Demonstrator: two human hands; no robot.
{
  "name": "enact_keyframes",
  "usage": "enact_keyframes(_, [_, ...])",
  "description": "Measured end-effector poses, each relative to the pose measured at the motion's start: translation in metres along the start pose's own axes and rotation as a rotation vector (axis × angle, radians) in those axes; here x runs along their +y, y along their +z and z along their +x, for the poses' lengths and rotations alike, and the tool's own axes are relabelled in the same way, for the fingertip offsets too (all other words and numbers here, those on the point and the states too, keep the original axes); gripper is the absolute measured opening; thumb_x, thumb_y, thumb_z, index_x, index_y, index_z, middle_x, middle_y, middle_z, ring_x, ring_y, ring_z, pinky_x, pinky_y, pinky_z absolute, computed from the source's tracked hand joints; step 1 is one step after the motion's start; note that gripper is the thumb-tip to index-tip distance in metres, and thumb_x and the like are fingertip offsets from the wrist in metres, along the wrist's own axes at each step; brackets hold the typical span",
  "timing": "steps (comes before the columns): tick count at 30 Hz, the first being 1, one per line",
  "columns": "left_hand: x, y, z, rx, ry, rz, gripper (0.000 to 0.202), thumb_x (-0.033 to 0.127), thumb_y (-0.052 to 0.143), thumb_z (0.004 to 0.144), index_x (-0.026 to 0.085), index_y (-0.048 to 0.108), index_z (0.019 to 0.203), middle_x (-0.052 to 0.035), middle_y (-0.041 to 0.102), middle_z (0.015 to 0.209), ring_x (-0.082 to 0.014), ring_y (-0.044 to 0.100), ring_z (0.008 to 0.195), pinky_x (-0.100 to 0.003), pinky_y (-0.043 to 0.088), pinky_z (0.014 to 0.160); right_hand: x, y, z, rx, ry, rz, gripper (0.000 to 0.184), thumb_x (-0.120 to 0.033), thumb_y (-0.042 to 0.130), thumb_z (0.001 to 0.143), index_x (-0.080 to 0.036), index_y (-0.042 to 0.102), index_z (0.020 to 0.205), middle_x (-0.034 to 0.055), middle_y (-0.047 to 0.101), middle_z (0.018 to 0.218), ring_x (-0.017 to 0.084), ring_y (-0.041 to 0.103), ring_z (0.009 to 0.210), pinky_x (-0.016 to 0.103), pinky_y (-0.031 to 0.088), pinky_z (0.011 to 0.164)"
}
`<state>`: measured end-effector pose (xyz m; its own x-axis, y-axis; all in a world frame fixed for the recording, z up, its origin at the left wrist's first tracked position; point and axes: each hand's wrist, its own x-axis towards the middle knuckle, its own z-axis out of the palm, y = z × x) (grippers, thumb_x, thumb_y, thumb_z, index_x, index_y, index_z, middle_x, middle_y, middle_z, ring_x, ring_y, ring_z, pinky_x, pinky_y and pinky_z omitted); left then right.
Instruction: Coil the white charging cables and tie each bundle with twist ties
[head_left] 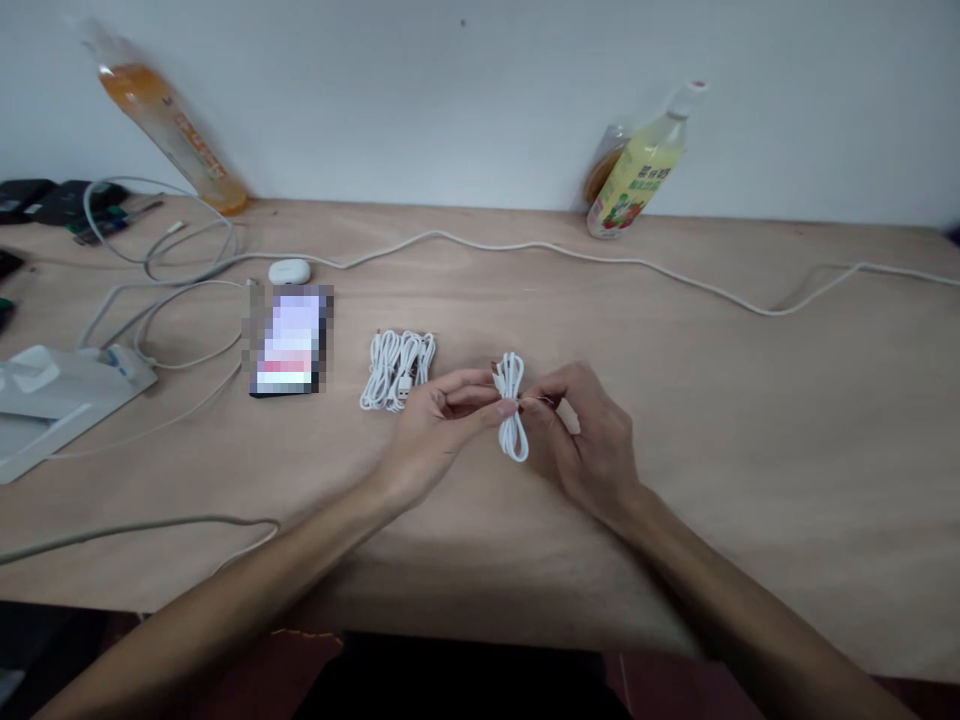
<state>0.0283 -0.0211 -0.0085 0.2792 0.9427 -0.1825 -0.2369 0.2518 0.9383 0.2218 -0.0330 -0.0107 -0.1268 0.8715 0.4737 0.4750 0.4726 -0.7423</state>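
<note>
A white charging cable (514, 436), folded into a narrow bundle, is held upright over the middle of the table. My left hand (442, 415) grips it around its waist, thumb in front and fingers behind. My right hand (589, 430) is closed at the bundle's right side, pinching a thin wire-like tie (541, 399) at the cable's middle. Just left of my left hand lie bundled white cables (386, 370), side by side on the tabletop, with a USB plug showing among them; my left hand partly covers their lower right corner.
Left of the bundles lies a phone (291, 340), below a white earbud case (289, 272). A long white cord (540, 246) crosses the table (750, 420). An orange bottle (176, 135) and a yellow bottle (637, 175) lean on the wall. A white power strip (67, 395) sits far left.
</note>
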Motion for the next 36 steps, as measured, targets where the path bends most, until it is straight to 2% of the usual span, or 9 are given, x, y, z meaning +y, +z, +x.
enact_keyframes(3, [-0.001, 0.001, 0.000, 0.038, 0.108, 0.045, 0.035, 0.031, 0.098, 0.080, 0.018, 0.082, 0.109, -0.0067, 0.090, 0.104, -0.0226, 0.085, 0.098, -0.036, 0.067, 0.093, -0.001, 0.000, 0.000, 0.001, 0.049, 0.032, 0.015, -0.024, 0.065, 0.104, -0.028, 0.066, 0.089, 0.0018, 0.069, 0.083, 0.022, 0.060, 0.078, 0.037, 0.051, 0.071])
enact_keyframes(6, [-0.001, 0.003, -0.003, 0.101, 0.250, 0.176, 0.028, 0.027, 0.096, 0.082, 0.020, 0.085, 0.108, -0.0059, 0.090, 0.106, -0.0218, 0.085, 0.095, -0.034, 0.068, 0.087, -0.001, 0.001, -0.001, -0.009, 0.161, 0.107, 0.014, -0.028, 0.067, 0.103, -0.027, 0.068, 0.089, 0.0006, 0.069, 0.083, 0.020, 0.058, 0.075, 0.036, 0.049, 0.071])
enact_keyframes(10, [-0.001, 0.003, -0.008, 0.143, 0.422, 0.384, 0.022, 0.026, 0.090, 0.091, 0.023, 0.088, 0.112, -0.0050, 0.089, 0.114, -0.0223, 0.085, 0.097, -0.036, 0.069, 0.090, 0.002, 0.003, 0.001, -0.067, 0.337, 0.318, 0.019, -0.038, 0.070, 0.100, -0.026, 0.066, 0.085, -0.0007, 0.066, 0.077, 0.019, 0.056, 0.072, 0.034, 0.045, 0.069])
enact_keyframes(13, [-0.001, -0.001, -0.010, 0.131, 0.543, 0.524, 0.018, 0.023, 0.085, 0.097, 0.024, 0.087, 0.115, -0.0046, 0.089, 0.113, -0.0226, 0.085, 0.100, -0.037, 0.070, 0.095, 0.004, 0.004, 0.002, -0.136, 0.453, 0.467, 0.025, -0.043, 0.075, 0.096, -0.024, 0.066, 0.082, -0.0008, 0.064, 0.075, 0.018, 0.054, 0.072, 0.033, 0.043, 0.068])
enact_keyframes(17, [-0.002, -0.006, -0.008, 0.066, 0.741, 0.694, 0.022, 0.012, 0.077, 0.102, 0.023, 0.085, 0.119, -0.0038, 0.089, 0.115, -0.0203, 0.085, 0.105, -0.034, 0.069, 0.098, 0.003, 0.004, 0.004, -0.198, 0.588, 0.624, 0.029, -0.047, 0.082, 0.090, -0.024, 0.067, 0.081, -0.0008, 0.064, 0.076, 0.018, 0.054, 0.073, 0.033, 0.043, 0.071])
enact_keyframes(22, [-0.003, -0.010, -0.006, 0.006, 0.934, 0.791, 0.030, 0.004, 0.072, 0.103, 0.022, 0.081, 0.125, -0.0062, 0.087, 0.123, -0.0184, 0.085, 0.112, -0.031, 0.069, 0.100, 0.002, 0.002, 0.006, -0.232, 0.663, 0.707, 0.034, -0.052, 0.085, 0.088, -0.023, 0.068, 0.081, -0.0017, 0.062, 0.075, 0.017, 0.052, 0.072, 0.033, 0.042, 0.072])
enact_keyframes(27, [-0.002, -0.011, -0.005, 0.009, 0.863, 0.791, 0.029, 0.008, 0.079, 0.099, 0.022, 0.080, 0.125, -0.0046, 0.088, 0.119, -0.0180, 0.085, 0.107, -0.029, 0.069, 0.098, 0.004, 0.001, 0.006, -0.198, 0.599, 0.614, 0.036, -0.055, 0.083, 0.091, -0.024, 0.067, 0.081, -0.0011, 0.063, 0.075, 0.017, 0.054, 0.072, 0.034, 0.042, 0.072])
enact_keyframes(31, [-0.002, -0.010, -0.004, 0.011, 0.746, 0.661, 0.029, 0.012, 0.081, 0.099, 0.021, 0.082, 0.126, -0.0064, 0.088, 0.122, -0.0182, 0.085, 0.102, -0.030, 0.069, 0.095, 0.005, -0.001, 0.007, -0.198, 0.532, 0.538, 0.034, -0.053, 0.079, 0.093, -0.024, 0.065, 0.082, -0.0015, 0.063, 0.073, 0.017, 0.055, 0.071, 0.033, 0.043, 0.071])
enact_keyframes(36, [-0.006, -0.006, -0.001, 0.045, 0.446, 0.378, 0.024, 0.022, 0.087, 0.093, 0.018, 0.085, 0.116, -0.0086, 0.089, 0.114, -0.0216, 0.085, 0.098, -0.036, 0.070, 0.095, 0.002, -0.002, 0.008, -0.228, 0.480, 0.490, 0.033, -0.053, 0.072, 0.100, -0.024, 0.065, 0.084, -0.0024, 0.062, 0.072, 0.017, 0.056, 0.070, 0.033, 0.044, 0.070])
